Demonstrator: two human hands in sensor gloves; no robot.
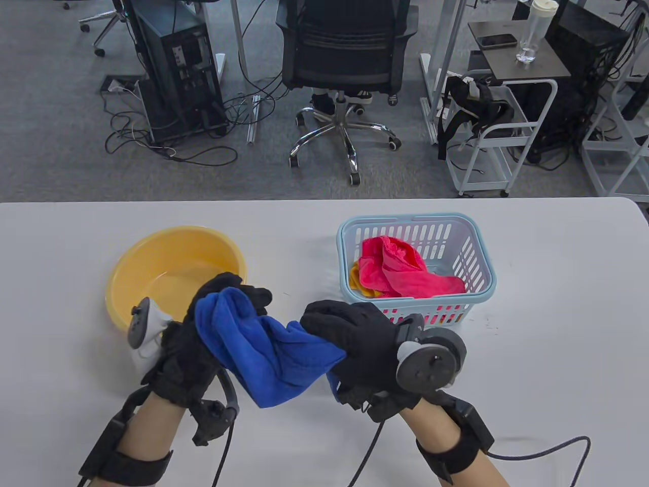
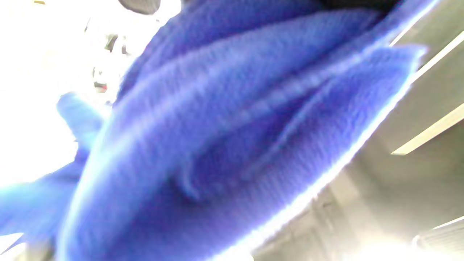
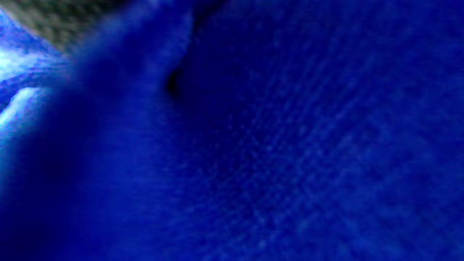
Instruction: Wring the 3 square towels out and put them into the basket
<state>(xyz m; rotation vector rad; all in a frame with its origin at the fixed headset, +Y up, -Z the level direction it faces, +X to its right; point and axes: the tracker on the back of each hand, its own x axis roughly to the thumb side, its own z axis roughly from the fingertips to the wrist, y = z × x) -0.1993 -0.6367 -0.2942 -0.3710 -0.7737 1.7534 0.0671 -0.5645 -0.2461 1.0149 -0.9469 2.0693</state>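
In the table view, both gloved hands hold one blue towel [image 1: 268,355] above the near part of the white worktop [image 1: 557,314]. The left hand [image 1: 203,329] is at the left end of the towel; its fingers [image 1: 256,295] are curled over the top of the cloth and clamp it. The right hand [image 1: 355,345] is at the right end, and its fingers [image 1: 324,319] are wrapped around the bunched cloth and closed on it. Between the two hands the towel is gathered into folds, and a loose corner hangs down toward the near edge. Far and to the left of the hands stands a yellow basin [image 1: 177,274], partly hidden by the left hand. Far and to the right stands a light blue basket [image 1: 416,261]. Inside it lies a pink towel [image 1: 400,269], and an orange towel [image 1: 360,284] shows under the pink one at the left side of the basket.

In the left wrist view, the blue towel [image 2: 232,137] fills most of the picture, very close and blurred, with long folds across it. The fingers are not visible here.

In the right wrist view, the blue towel [image 3: 253,152] covers almost everything, dark and very near. A small piece of a dark glove [image 3: 61,18] shows at the top left corner, but from this view alone I cannot tell how the fingers are placed.
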